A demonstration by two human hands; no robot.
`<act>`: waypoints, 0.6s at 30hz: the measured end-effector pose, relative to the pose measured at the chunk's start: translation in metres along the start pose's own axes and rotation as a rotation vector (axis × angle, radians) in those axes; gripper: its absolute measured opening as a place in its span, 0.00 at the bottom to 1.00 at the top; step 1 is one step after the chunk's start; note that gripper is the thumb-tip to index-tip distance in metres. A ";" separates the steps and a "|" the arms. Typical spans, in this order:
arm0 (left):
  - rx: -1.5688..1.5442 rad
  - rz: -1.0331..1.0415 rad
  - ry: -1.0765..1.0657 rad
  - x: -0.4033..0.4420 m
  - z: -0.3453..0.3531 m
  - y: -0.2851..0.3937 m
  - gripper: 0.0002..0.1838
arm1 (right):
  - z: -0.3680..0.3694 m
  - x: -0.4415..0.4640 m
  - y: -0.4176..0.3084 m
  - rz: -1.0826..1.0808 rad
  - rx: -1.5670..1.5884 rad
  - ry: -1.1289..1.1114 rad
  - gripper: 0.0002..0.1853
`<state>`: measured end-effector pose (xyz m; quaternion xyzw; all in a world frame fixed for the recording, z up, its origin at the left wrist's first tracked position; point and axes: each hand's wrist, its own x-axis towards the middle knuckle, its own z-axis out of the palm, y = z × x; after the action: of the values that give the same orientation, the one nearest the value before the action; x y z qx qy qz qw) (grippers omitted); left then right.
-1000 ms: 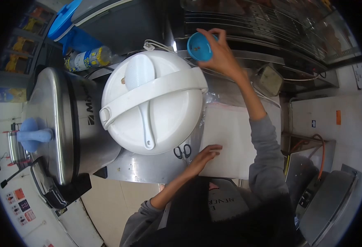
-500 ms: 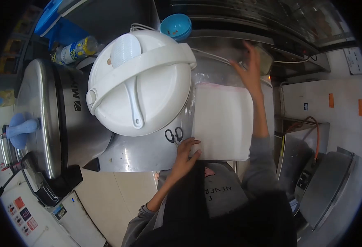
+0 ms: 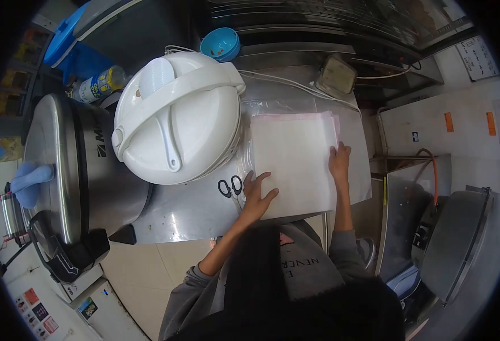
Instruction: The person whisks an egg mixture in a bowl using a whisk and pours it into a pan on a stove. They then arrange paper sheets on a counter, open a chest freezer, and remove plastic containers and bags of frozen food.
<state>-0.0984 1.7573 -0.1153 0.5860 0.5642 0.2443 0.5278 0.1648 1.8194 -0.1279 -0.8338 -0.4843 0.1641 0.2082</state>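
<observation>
A stack of white paper sheets point(image 3: 292, 162) with pinkish far edges lies on the steel table, over clear plastic point(image 3: 273, 107). My left hand point(image 3: 255, 199) rests at the stack's near left edge, thumb and fingers spread on the paper. At the right edge, my right hand point(image 3: 340, 165) has its fingers bent in and closed on the side of the sheets; the fingertips are partly hidden. Black-handled scissors point(image 3: 230, 187) lie just left of my left hand, their blades partly covered by plastic.
Left of the sheets stands a big white lidded cooker point(image 3: 204, 133) with a pale rice paddle point(image 3: 168, 145) on it. Beyond are a blue bowl point(image 3: 220, 44) and a clear container point(image 3: 336, 76). A steel pot point(image 3: 105, 165) stands far left. White cables point(image 3: 295, 83) cross the table's back.
My right hand has come back toward me from near the clear container to the right edge of the sheets. My left hand stays by their left edge, fingers spread. The view has shifted slightly.
</observation>
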 end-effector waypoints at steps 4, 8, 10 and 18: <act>-0.203 -0.066 0.025 0.008 -0.003 0.002 0.28 | 0.011 0.008 -0.020 -0.166 0.083 0.169 0.15; 0.043 0.089 0.141 0.015 0.002 0.000 0.29 | -0.010 0.001 -0.047 -0.143 0.156 0.064 0.14; 0.219 0.124 0.228 0.015 0.001 0.005 0.29 | -0.024 -0.005 -0.059 0.007 0.331 -0.086 0.13; 0.070 0.207 0.376 0.015 -0.028 0.049 0.29 | -0.002 0.018 -0.058 0.004 0.733 -0.158 0.17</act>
<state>-0.0992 1.7904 -0.0669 0.6028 0.5979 0.3824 0.3646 0.1314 1.8607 -0.0977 -0.6895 -0.4063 0.3910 0.4545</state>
